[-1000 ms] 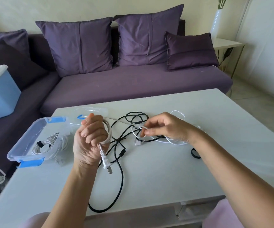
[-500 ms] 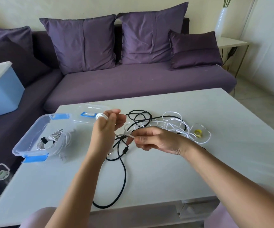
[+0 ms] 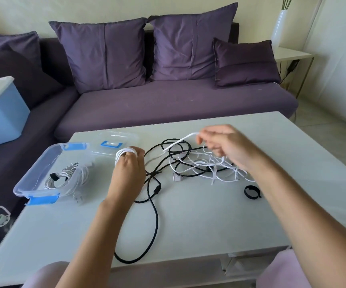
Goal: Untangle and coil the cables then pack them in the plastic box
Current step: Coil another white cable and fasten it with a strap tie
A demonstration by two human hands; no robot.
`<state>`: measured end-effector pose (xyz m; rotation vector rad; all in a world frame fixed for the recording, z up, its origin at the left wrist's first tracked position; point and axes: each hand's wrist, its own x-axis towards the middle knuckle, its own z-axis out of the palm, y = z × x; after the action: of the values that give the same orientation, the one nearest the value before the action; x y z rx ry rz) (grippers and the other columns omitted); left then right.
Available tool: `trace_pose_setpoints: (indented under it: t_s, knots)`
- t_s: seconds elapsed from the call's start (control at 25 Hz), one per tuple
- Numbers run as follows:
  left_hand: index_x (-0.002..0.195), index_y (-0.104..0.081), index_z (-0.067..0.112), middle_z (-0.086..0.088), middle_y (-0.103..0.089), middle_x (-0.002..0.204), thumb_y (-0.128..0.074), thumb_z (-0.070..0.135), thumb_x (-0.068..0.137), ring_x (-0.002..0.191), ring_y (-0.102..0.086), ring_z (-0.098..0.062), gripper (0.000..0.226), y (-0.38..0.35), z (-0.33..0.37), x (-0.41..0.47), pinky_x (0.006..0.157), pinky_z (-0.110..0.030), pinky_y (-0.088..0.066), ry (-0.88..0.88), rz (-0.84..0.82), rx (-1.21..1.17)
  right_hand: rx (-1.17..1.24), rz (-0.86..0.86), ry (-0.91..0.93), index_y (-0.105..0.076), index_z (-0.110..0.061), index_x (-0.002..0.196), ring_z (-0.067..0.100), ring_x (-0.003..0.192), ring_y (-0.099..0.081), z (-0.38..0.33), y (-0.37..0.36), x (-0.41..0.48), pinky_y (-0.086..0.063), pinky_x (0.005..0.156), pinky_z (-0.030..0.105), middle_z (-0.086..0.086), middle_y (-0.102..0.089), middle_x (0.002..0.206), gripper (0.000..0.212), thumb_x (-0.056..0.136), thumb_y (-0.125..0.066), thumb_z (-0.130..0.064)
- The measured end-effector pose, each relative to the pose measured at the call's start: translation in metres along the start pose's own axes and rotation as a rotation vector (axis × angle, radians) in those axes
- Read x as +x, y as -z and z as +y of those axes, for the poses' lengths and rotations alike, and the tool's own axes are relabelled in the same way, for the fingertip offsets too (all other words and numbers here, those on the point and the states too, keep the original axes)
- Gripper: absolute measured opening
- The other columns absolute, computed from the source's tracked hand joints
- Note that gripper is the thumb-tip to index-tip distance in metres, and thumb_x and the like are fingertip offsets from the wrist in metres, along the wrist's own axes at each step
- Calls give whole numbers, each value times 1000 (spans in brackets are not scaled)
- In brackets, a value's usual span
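Head | left hand [image 3: 127,175] grips white cable [image 3: 124,151], looped round it | right hand [image 3: 228,146] pinches its strand

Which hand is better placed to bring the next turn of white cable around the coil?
The right hand: it pinches the free white cable, while the left hand is occupied by the coil around its fingers.

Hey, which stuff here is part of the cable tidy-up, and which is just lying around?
Job: white cable, black cable, plastic box, lid, coiled cable already boxed, black strap (probably a tie).
Lying about: blue bin, cushions, vase.
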<state>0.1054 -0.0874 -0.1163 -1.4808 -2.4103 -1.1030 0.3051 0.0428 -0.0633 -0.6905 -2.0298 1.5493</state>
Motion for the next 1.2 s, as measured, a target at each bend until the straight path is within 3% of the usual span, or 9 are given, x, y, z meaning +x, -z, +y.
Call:
trace_pose_setpoints:
  t_s: [0.16,0.32,0.44,0.56,0.72,0.8,0.92,1.04,1.2]
  knots:
    - [70,-58,10,-8,-63,64,-43,21,97,47,-51,-9,33,5,9,0,52,-18,-38,229,-451,-174,5,339,-23,-58,-12,71,5,43,-21,6,39,2,-19,41,15,-12,-27,49,32,99,-44,-18]
    - [58,-51,15,1,-35,47,-50,58,87,41,-26,-12,52,15,17,-8,40,-17,-25,316,-1037,-586,-458,490,-86,-66,-10,75,20,61,-48,18,50,4,-34,59,28,6,-52,63,28,94,-53,-25]
    - [56,-50,19,5,-30,50,-74,54,69,38,-25,-6,44,17,17,-9,36,-13,-26,335,-1065,-1119,-790,532,-7,-67,-8,104,30,104,-53,24,42,4,-34,89,27,12,-60,109,18,91,-57,-15]
    - [63,-58,15,6,-40,50,-76,47,71,37,-36,-4,37,6,20,-7,36,-14,-34,433,-1087,-1471,-612,350,325,-66,-9,107,18,107,-58,11,2,-3,-36,92,17,5,-64,111,21,90,-56,-5]
    - [66,-60,11,4,-41,48,-72,40,75,35,-37,-6,32,2,27,-7,36,-16,-36,515,-967,-1547,-333,-179,161,-55,-20,113,3,102,-58,-3,-47,-22,-46,89,22,-5,-64,108,23,92,-59,-30]
    - [56,-55,10,2,-38,46,-53,37,87,34,-34,-8,41,1,30,-7,34,-16,-32,635,-782,-1485,-412,-122,169,-51,-20,105,14,86,-60,4,-58,-22,-49,77,35,-3,-62,95,20,92,-57,-35]
    - [61,-52,5,-4,-43,51,-35,29,100,39,-39,-14,48,-6,29,-6,39,-19,-34,705,-543,-1281,-843,60,381,-52,-11,95,26,73,-55,12,-67,-18,-44,64,42,1,-59,87,13,97,-49,-23]
    - [71,-56,8,-4,-48,64,-35,20,99,59,-45,-17,37,-21,30,-15,56,-24,-36,421,-365,-791,-929,-7,127,-54,-11,87,26,70,-52,11,-68,-16,-37,58,33,4,-60,82,16,96,-47,-22]
    - [70,-48,23,15,-52,88,-25,27,87,90,-44,-2,29,-31,17,-26,76,-11,-31,-123,-101,-382,29,-358,-404,-54,-13,74,9,43,-25,8,-55,-12,-25,42,20,-6,-35,51,30,100,-42,-24]
